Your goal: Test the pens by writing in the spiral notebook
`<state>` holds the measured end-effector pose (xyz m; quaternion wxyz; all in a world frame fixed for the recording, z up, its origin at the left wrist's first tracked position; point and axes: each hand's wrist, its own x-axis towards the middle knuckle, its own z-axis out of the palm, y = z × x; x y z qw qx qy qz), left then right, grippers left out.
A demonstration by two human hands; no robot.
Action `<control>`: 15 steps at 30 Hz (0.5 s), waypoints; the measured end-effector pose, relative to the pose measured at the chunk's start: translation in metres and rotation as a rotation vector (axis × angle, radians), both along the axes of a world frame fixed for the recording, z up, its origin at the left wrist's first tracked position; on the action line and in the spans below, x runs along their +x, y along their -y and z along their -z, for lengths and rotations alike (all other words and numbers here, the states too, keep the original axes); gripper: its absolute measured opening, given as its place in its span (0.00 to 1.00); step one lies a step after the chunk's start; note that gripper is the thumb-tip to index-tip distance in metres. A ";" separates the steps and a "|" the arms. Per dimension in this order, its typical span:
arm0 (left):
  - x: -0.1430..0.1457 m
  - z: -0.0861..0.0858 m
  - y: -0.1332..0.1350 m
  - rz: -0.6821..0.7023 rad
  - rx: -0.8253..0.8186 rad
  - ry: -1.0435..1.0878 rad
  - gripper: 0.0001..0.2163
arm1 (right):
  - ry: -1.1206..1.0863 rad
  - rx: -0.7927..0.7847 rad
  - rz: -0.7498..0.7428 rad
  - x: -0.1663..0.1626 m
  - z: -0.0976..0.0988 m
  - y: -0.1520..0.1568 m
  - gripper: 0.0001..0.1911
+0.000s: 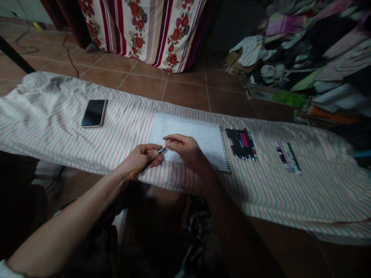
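Observation:
My left hand [145,155] is closed around a dark pen [162,148], which slants up to the right over the notebook's near left part. At the pen's upper end, my right hand [186,150] pinches its tip between thumb and fingers. Beneath both hands lies an open spiral notebook [199,133] with faint writing on its page and its coil on the right. Just right of the coil is a row of several pens [242,144], mostly black, with a red and a purple one among them.
A smaller group of pale and dark pens [287,157] lies farther right on the striped cloth [124,116]. A phone [94,113] rests at the left. Beyond are a tiled floor [185,94], a floral curtain [139,31] and piled clothes [290,42].

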<state>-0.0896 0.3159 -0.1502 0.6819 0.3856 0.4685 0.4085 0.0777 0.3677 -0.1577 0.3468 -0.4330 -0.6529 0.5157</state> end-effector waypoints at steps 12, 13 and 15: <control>0.007 -0.004 0.005 -0.049 0.111 -0.037 0.09 | 0.215 0.117 0.111 -0.013 -0.004 0.007 0.15; 0.007 -0.004 0.004 -0.069 0.094 0.005 0.09 | 0.138 0.074 0.103 -0.014 -0.003 0.007 0.14; 0.007 -0.002 0.002 -0.079 0.053 0.085 0.09 | 0.005 -0.013 0.087 -0.016 -0.001 0.006 0.14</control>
